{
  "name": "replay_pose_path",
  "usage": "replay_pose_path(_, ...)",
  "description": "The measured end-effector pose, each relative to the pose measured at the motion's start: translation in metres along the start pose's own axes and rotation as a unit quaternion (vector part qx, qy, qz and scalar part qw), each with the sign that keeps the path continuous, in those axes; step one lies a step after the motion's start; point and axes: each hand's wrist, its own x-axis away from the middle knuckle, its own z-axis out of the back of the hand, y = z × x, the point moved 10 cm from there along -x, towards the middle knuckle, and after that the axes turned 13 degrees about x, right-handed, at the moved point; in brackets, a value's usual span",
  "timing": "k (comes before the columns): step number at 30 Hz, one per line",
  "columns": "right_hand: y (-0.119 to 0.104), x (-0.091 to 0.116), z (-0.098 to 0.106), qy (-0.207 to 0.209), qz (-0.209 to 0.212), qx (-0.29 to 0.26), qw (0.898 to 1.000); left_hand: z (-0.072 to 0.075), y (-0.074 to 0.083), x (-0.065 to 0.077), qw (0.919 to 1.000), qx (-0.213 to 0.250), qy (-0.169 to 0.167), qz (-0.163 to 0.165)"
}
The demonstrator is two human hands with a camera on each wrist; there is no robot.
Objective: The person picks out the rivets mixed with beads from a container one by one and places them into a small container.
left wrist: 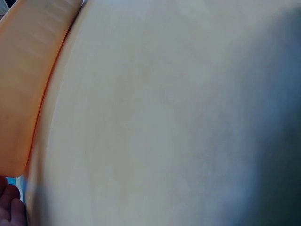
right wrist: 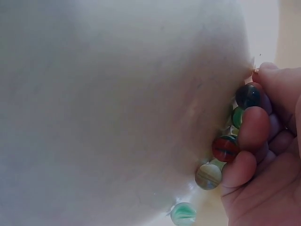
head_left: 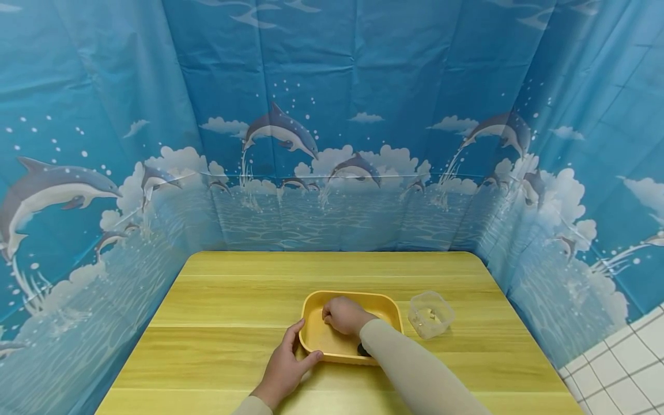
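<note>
A yellow rectangular basin [head_left: 391, 305] with rounded corners sits on the table. My left hand [head_left: 285, 363] grips its near left corner, thumb at the near rim and fingers along the left side. The left wrist view catches only curled fingertips [left wrist: 10, 205] beside the basin's outer wall [left wrist: 28, 80]. My right hand [head_left: 346, 316] is down inside the basin, fingers curled. In the right wrist view its thumb and forefinger pinch a tiny pale gold piece, mostly hidden. Glass marbles lie by the other fingers: a dark one [right wrist: 248, 96], a red one [right wrist: 225, 149], a striped one [right wrist: 208, 176], a green-white one [right wrist: 183, 214].
A clear plastic cup [head_left: 430, 314] with a few small pale gold pieces in it stands just right of the basin. The wood-grain table [head_left: 228, 305] extends around both. Blue dolphin-print curtains [head_left: 321, 213] hang behind the table and along both sides.
</note>
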Motion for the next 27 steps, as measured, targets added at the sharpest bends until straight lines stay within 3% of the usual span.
replay_pose_path(27,0.0054,0.0006,-0.002,0.003,-0.021,-0.034,0.999,-0.0001,0.0012,0.0008,1.0,0.006,-0.004,0.002)
